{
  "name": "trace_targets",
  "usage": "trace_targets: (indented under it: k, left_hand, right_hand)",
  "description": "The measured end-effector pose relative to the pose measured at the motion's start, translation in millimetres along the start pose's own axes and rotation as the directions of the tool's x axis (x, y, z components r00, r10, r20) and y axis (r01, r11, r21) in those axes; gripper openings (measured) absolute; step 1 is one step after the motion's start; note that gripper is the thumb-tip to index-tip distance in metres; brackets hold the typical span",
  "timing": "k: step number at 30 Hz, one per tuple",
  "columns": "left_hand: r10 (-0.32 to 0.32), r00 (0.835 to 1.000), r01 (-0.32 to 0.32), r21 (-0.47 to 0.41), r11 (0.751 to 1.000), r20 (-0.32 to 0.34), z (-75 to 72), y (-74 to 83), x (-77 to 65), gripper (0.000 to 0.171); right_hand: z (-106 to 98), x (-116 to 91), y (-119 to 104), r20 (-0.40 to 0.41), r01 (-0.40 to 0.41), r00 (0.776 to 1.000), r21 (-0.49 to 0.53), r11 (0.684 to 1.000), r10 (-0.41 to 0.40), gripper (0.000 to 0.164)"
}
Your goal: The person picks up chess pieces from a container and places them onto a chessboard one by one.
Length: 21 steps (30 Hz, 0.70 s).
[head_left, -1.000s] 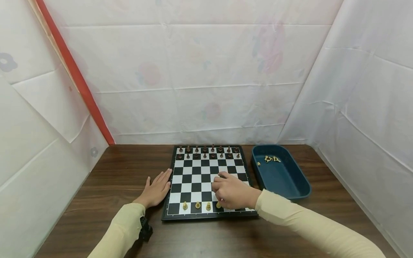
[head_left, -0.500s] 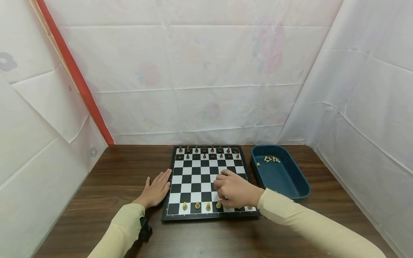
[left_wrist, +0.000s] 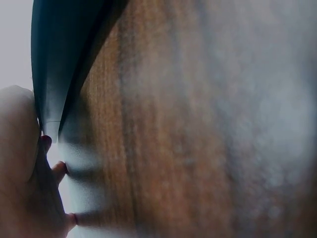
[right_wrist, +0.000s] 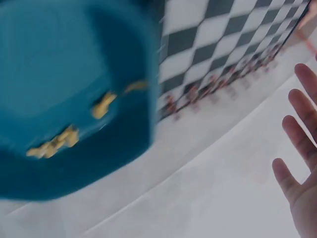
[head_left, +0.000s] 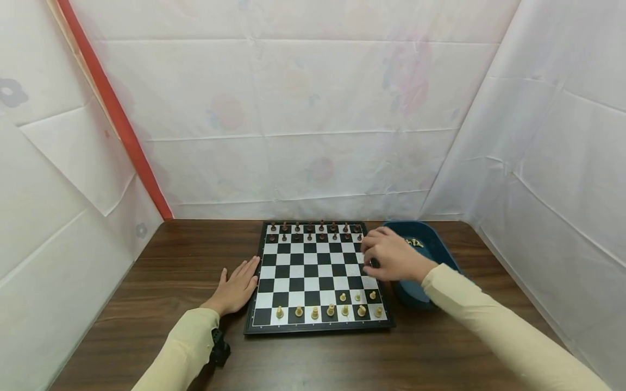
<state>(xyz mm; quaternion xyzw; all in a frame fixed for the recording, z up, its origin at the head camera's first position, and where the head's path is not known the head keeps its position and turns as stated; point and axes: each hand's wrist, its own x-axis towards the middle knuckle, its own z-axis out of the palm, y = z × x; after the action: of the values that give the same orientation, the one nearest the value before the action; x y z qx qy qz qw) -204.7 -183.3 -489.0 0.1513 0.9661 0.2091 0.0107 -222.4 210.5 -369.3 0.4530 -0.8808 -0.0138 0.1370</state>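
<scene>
My left hand (head_left: 236, 288) lies flat on the brown table, fingertips at the left edge of the chessboard (head_left: 319, 329). In the left wrist view a few of its fingertips (left_wrist: 59, 172) show beside the dark board edge. My right hand (head_left: 393, 255) is raised over the board's right edge and the blue tray (head_left: 442, 252), holding nothing. Its fingers (right_wrist: 297, 134) are spread apart in the right wrist view. Inside the tray lie several cream chess pieces (right_wrist: 57, 143). Cream pieces (head_left: 315, 313) line the board's near row, with three cream pawns (head_left: 342, 297) ahead of them at the right.
Two rows of dark red chess pieces (head_left: 310, 237) stand at the board's far end. White patterned sheets (head_left: 293, 108) enclose the table (head_left: 205, 244) at the back and both sides. A red strip (head_left: 117, 119) runs down the left corner.
My right hand has moved up and right, from the board's near right squares to over the tray's edge, and its fingers have opened. The cream pawns it covered now show. The left hand stays put.
</scene>
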Motion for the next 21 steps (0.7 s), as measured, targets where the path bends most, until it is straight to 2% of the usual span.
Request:
trace_targets:
  k: [4,10,16,21]
  left_hand:
    - [0.000,1.000,0.000,0.007,1.000,0.004,1.9,-0.9,0.7,0.054]
    - [-0.010,1.000,0.009,0.013,1.000,0.018,3.6,-2.8,2.4,0.054]
    - [-0.012,1.000,0.012,0.006,1.000,0.022,2.4,-2.4,2.4,0.054]
    - [-0.013,1.000,0.012,0.009,1.000,0.024,1.5,-0.5,0.8,0.054]
  right_hand:
    - [1,-13,33,-0.030,-0.076,0.997,0.002,0.997,0.076,0.013]
    - [12,-31,70,0.024,-0.177,0.984,-0.026,0.984,0.177,0.010]
    - [27,-35,87,0.086,-0.194,0.977,-0.028,0.981,0.196,0.005]
    - [43,-30,93,0.170,-0.198,0.963,-0.073,0.977,0.208,0.010]
